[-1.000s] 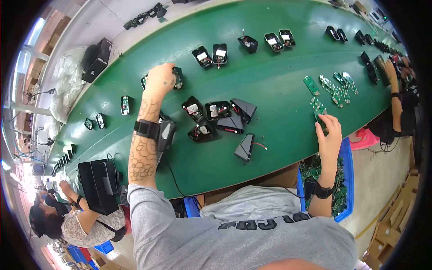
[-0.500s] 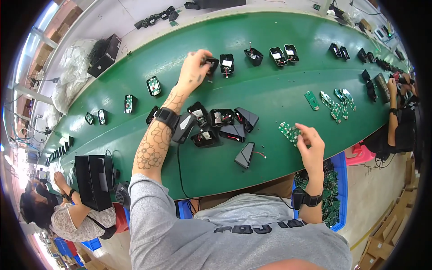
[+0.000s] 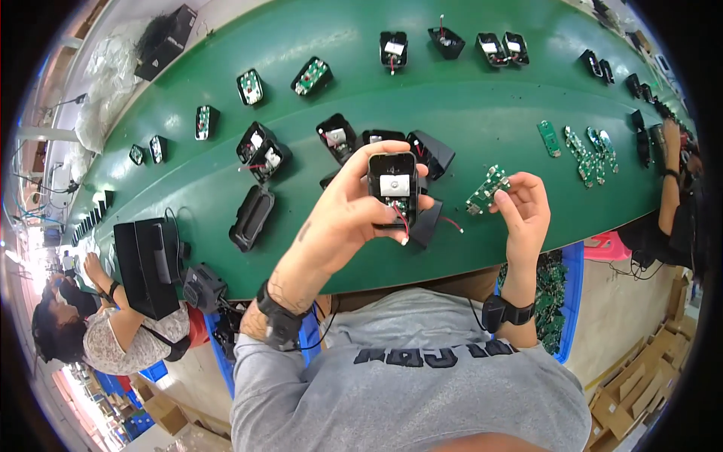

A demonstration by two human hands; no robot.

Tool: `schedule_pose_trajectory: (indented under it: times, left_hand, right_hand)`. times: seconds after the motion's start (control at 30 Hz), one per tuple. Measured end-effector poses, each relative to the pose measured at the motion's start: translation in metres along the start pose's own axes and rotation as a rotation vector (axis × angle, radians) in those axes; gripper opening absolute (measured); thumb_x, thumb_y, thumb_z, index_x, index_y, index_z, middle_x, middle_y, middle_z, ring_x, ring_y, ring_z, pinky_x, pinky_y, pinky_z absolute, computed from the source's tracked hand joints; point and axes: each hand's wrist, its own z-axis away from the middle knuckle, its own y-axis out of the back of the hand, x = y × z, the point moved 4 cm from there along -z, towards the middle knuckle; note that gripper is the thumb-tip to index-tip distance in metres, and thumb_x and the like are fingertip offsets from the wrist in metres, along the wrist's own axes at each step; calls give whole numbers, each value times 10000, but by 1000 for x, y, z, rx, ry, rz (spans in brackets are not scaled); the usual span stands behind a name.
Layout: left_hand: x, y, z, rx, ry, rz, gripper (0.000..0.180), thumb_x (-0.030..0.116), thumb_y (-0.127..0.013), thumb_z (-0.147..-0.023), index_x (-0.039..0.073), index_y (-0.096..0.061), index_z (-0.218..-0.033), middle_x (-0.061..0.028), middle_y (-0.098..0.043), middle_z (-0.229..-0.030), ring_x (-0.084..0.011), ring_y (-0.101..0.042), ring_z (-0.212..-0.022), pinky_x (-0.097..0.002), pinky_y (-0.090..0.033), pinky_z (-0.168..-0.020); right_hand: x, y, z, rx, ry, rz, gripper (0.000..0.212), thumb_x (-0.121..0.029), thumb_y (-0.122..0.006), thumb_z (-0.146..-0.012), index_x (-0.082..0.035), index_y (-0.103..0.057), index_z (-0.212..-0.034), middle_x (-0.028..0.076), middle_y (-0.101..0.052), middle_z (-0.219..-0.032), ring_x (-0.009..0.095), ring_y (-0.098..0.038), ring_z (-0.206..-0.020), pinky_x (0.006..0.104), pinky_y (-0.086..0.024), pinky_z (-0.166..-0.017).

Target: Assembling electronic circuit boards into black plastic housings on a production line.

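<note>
In front of my chest, my left hand [image 3: 354,197] grips a small black plastic housing [image 3: 382,166], its open side facing up. Inside it sit a white block [image 3: 395,185] and red and black wires that end in a white plug [image 3: 405,242]. To the right, my right hand [image 3: 523,205] pinches a green circuit board [image 3: 488,189] between thumb and fingers, slightly above the table. Beneath and behind my left hand lie several more black housings [image 3: 337,137], partly hidden by it. A housing fitted with a green board [image 3: 311,76] lies farther off.
A row of black housings [image 3: 393,53] runs along the far side of the green table [image 3: 361,275]. Loose boards [image 3: 587,154] lie at right. A black shell [image 3: 251,217] is left of my forearm. A blue bin [image 3: 570,301] of boards stands below the edge. Co-workers sit at both sides.
My left hand has let go of a housing in the far row and come back toward me, now holding another housing. My right hand still holds the board. The whole view has shifted.
</note>
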Motion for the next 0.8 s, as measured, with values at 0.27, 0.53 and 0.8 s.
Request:
schedule_pose_trajectory:
  times: [0.27, 0.53, 0.8]
  left_hand:
    - [-35, -2, 13, 132, -127, 80, 611, -42, -542, -813, 87, -360, -1383, -171, -516, -1289, -260, -636, -1024, -295, -573, -583]
    - [-56, -15, 10, 124, -95, 69, 484, 41, -547, -908, 63, -416, -1373, -138, -557, -1193, -207, -633, -990, -277, -578, -513]
    - [-58, -19, 11, 135, -72, 77, 522, 54, -543, -892, 58, -394, -1393, -136, -606, -1102, -193, -651, -929, -289, -597, -580]
  right_hand:
    - [-10, -16, 24, -66, -46, -175, 218, 63, -638, -828, 2, -549, -1018, 61, -630, -848, 111, -618, -721, 236, -519, -616]
    - [-26, -36, 30, -227, -91, -216, 266, -75, -734, -803, -12, -533, -966, 89, -596, -821, 121, -575, -657, 231, -483, -546]
    - [-32, -27, 28, -453, 107, -217, 251, 99, -726, -698, 12, -603, -899, 125, -648, -836, 199, -642, -769, 300, -510, -703]
